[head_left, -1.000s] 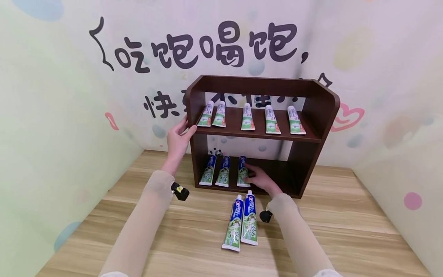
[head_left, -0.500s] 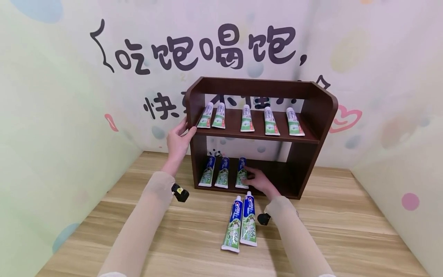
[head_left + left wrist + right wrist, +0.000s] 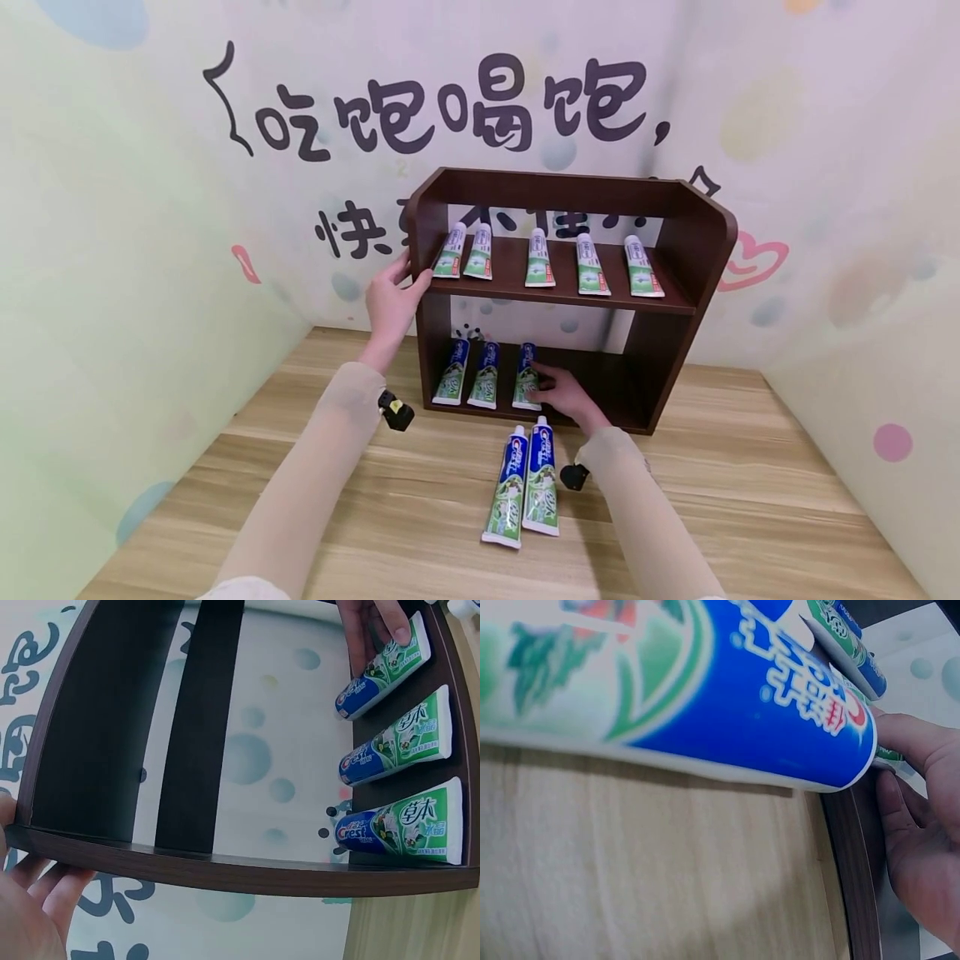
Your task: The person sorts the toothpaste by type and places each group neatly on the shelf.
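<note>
A dark brown two-tier shelf [image 3: 555, 296] stands on the table. My left hand [image 3: 392, 307] grips its left side panel, thumb in front and fingers behind. In the lower compartment, my right hand [image 3: 566, 393] pinches the rightmost of three blue-and-green toothpaste tubes [image 3: 527, 379], which lies on the bottom board. The left wrist view shows that tube [image 3: 386, 671] slanted under the right hand's fingers [image 3: 360, 630]. Two more such tubes, a left one [image 3: 507, 492] and a right one [image 3: 542, 479], lie side by side on the table before the shelf.
Several white-and-green toothpaste tubes [image 3: 537, 260] lie in a row on the upper tier. To the right of my right hand, the bottom board [image 3: 611, 387] runs to the right side panel [image 3: 667, 367]. A patterned wall [image 3: 480, 92] stands close behind the shelf.
Both hands keep their places on the shelf and the tube. The head view shifts only slightly.
</note>
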Tool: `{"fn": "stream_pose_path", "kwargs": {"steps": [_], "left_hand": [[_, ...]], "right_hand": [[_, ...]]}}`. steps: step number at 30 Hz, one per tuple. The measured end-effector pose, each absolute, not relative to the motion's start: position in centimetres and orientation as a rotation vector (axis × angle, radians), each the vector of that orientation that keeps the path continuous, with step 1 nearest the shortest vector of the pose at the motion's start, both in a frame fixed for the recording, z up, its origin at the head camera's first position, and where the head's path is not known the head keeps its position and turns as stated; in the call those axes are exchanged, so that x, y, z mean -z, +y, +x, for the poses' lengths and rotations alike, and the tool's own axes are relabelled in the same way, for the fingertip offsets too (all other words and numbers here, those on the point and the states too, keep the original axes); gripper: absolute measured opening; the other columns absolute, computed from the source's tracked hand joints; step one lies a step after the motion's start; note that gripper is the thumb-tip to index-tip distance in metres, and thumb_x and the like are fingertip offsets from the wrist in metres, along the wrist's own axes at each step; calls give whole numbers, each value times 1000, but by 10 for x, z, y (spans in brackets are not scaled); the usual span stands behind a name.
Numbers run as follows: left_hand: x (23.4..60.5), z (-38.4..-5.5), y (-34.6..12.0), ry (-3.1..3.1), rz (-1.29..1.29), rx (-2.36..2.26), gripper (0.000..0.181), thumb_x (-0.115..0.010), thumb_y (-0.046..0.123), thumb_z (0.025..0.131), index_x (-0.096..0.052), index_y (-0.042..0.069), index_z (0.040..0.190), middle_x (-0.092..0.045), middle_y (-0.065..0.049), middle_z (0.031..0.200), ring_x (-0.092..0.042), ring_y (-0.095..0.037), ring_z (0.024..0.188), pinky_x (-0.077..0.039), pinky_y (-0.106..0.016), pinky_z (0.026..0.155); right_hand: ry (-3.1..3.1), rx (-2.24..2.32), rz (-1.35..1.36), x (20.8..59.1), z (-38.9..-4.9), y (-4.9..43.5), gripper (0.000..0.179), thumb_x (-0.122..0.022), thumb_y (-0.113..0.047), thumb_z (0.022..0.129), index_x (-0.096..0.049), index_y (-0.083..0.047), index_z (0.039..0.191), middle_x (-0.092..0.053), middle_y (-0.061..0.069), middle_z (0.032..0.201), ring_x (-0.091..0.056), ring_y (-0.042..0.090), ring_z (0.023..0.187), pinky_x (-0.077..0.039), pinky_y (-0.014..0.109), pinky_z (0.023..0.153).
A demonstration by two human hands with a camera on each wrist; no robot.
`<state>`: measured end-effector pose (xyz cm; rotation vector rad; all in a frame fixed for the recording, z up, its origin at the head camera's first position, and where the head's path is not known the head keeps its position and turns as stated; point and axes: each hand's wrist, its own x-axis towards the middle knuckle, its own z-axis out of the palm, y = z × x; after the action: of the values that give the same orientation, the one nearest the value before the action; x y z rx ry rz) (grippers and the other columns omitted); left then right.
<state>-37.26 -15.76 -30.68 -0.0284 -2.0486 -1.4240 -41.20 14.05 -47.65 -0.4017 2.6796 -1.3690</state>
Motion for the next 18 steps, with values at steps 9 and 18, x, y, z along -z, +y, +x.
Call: {"fn": "stream_pose_path", "kwargs": {"steps": [9,18], "left_hand": [[307,-373,-158,-2050,-17,1430,49,-72,31,89,-61,21,136,-64,-6,135,-66,-22,120,-58,-38,94],[309,-372,-159,-2044,-14,1438,51,-72,32,89,-60,22,137,-64,-6,135,-66,-22,120,-56,-38,98]], "right_hand": [[2686,1372,-395,480,-414,142,70,-72,-16,90,-40,-14,152,-44,19,151,-54,34,124,-50,49,101],[2704,1386,-437,479,-408,141,71,-73,-20,88,-41,-13,151,-45,22,149,-55,36,121,-53,44,96]]}}
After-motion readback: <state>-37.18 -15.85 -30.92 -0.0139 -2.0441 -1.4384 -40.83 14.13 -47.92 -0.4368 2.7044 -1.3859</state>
